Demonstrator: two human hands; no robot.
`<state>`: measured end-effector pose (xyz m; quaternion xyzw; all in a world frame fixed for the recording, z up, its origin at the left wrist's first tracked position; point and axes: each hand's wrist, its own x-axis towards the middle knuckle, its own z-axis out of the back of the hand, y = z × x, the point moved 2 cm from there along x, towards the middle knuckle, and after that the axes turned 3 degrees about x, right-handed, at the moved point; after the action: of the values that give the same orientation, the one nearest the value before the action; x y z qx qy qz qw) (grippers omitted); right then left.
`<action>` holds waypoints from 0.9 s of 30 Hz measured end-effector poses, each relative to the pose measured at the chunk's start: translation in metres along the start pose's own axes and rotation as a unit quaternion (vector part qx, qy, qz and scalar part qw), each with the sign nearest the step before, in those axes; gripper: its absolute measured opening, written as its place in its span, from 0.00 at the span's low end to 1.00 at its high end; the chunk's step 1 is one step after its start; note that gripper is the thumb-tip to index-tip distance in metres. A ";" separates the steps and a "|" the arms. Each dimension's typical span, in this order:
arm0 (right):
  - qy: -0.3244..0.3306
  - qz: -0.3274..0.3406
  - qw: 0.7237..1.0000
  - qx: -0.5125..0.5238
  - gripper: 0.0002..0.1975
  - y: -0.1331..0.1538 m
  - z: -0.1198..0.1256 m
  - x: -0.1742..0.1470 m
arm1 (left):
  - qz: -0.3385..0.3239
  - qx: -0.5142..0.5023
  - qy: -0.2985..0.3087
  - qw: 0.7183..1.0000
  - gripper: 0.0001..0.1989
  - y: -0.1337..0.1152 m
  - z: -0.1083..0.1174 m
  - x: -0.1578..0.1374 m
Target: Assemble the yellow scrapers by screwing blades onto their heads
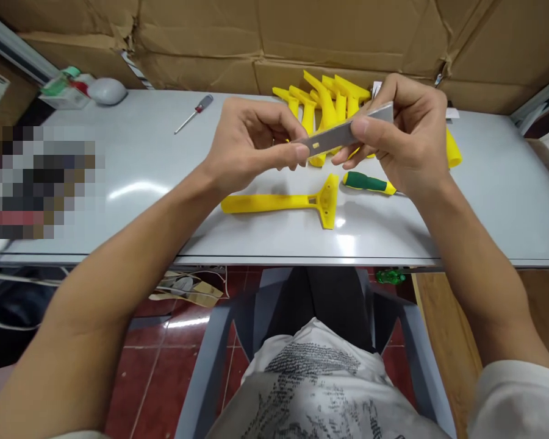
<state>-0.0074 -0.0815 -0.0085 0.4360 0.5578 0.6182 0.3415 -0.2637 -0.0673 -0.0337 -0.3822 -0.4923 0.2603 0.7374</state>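
Between my two hands I hold a flat grey metal scraper blade (335,136) above the table, tilted up towards the right. My left hand (251,141) pinches its left end, beside a small slot. My right hand (405,134) grips the other end, thumb on the near face and fingers behind. Below them a yellow scraper handle (274,203) lies flat, its wide head to the right. A screwdriver with a green and yellow grip (368,182) lies under my right hand, its shaft partly hidden. Behind the blade stands a pile of yellow scraper handles (328,107), partly covered by my hands.
A small screwdriver (194,113) lies at the back left of the white table (150,152). Farther left are a white rounded object (107,91) and a small box (64,91). Cardboard (201,36) lines the back. A blurred-out patch covers the left end.
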 end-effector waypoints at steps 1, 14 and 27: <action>-0.007 0.008 1.000 0.004 0.37 0.000 -0.001 -0.001 | -0.015 -0.012 -0.008 1.000 0.26 0.001 0.000 0.001; 0.101 -0.006 0.988 -0.112 0.26 0.006 0.004 -0.004 | 0.019 0.068 -0.043 0.997 0.31 -0.001 -0.003 0.001; 0.019 -0.059 0.991 -0.118 0.25 -0.010 0.021 0.011 | 0.141 0.180 0.276 0.934 0.47 0.019 0.000 -0.006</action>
<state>0.0070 -0.0617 -0.0164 0.3476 0.5117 0.6667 0.4158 -0.2660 -0.0611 -0.0528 -0.3656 -0.1554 0.3305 0.8561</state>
